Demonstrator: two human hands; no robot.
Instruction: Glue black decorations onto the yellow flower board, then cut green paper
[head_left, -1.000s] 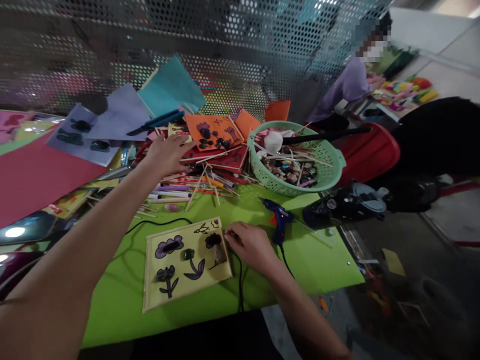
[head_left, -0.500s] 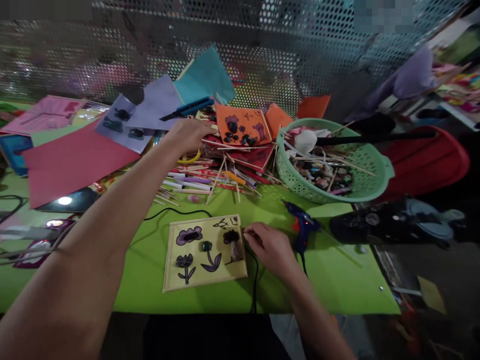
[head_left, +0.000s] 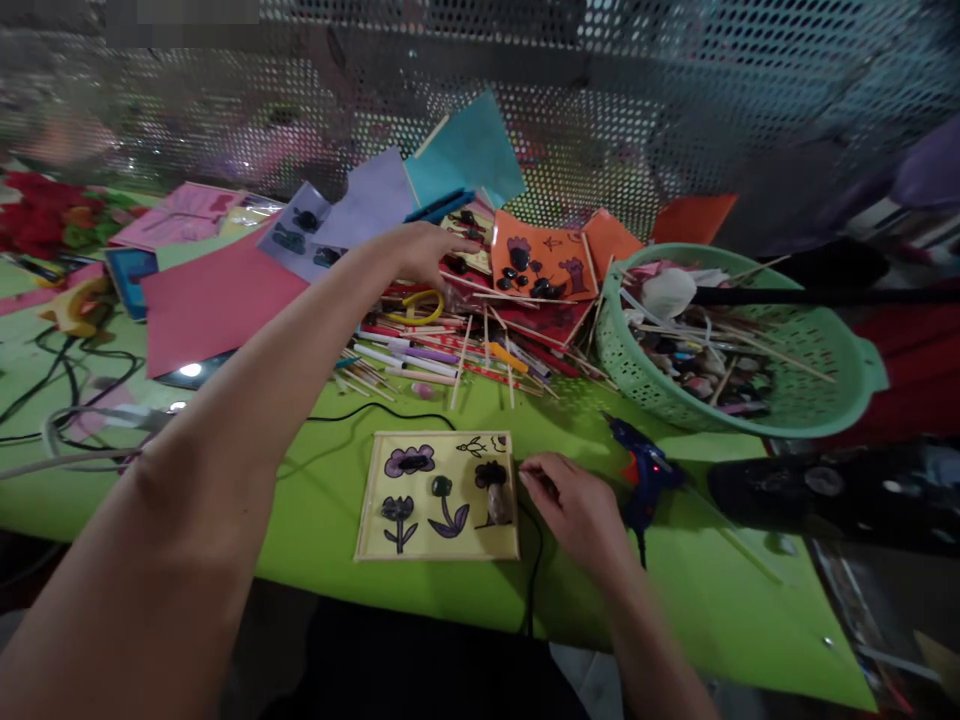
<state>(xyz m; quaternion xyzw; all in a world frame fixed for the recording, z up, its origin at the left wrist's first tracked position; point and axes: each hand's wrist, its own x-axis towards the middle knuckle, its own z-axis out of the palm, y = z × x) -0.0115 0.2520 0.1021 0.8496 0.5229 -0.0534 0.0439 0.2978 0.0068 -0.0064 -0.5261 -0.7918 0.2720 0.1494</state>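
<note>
My left hand (head_left: pixel 429 252) reaches over the pile at the back, fingers apart, beside a small yellow card with dark stones (head_left: pixel 471 238). Just below it lie yellow-handled scissors (head_left: pixel 421 307), partly buried. My right hand (head_left: pixel 576 502) rests on the green table with its fingers curled in, and nothing shows in them. Left of its fingertips lies a yellow stick-framed picture (head_left: pixel 420 520) of drawn flowers, a tree and a bird, with stones stuck on. To the right of that hand is a blue glue gun (head_left: pixel 646 470) with a small red light.
Pens and thin wooden sticks (head_left: pixel 412 355) lie heaped mid-table. A green basket (head_left: pixel 817 390) of stones and sticks stands at the right. An orange picture card (head_left: pixel 544 255), a red sheet (head_left: pixel 217 300) and a perforated metal panel (head_left: pixel 600 130) are behind. Black cables (head_left: pixel 534 570) cross the table.
The view has swung left, so everything appears further right. My left hand has shifted slightly away from the orange card, with its fingers more spread. My right hand stays beside the yellow picture.
</note>
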